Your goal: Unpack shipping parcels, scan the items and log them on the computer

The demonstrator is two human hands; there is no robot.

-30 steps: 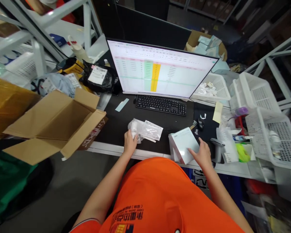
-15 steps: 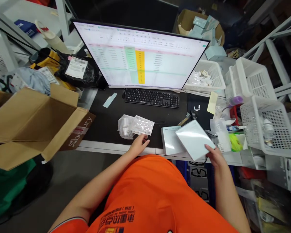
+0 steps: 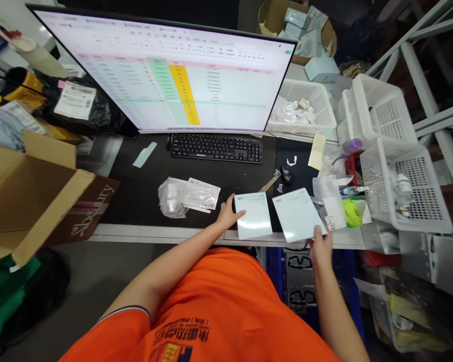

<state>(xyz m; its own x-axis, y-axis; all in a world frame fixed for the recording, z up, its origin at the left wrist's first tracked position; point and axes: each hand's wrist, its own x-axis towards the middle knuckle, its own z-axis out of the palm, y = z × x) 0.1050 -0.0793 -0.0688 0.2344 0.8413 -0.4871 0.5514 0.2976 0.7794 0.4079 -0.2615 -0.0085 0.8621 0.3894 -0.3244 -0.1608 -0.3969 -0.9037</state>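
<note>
Two flat, glossy, pale blue rectangular stacks, seemingly of printed sheets, lie side by side at the desk's front edge. My left hand [image 3: 229,213] grips the left edge of the left stack [image 3: 253,216], thumb on top and fingers along its side. At the lower right corner of the right stack [image 3: 299,215], my right hand [image 3: 320,247] pinches the edge, its thumb on top and its other fingers partly hidden. Left of my left hand are a clear-wrapped bundle [image 3: 171,197] and a printed label packet [image 3: 203,195] in plastic.
A monitor [image 3: 136,90] stands behind a black keyboard [image 3: 216,148]. The mouse [image 3: 286,174] and a cutter-like tool [image 3: 270,181] lie beyond the stacks. An open carton [image 3: 98,193] is at left; white baskets [image 3: 430,201] line the right side.
My left hand has moved right from beside the label packet onto the left stack. The right stack has moved off the left one, and they now lie apart. The view has shifted.
</note>
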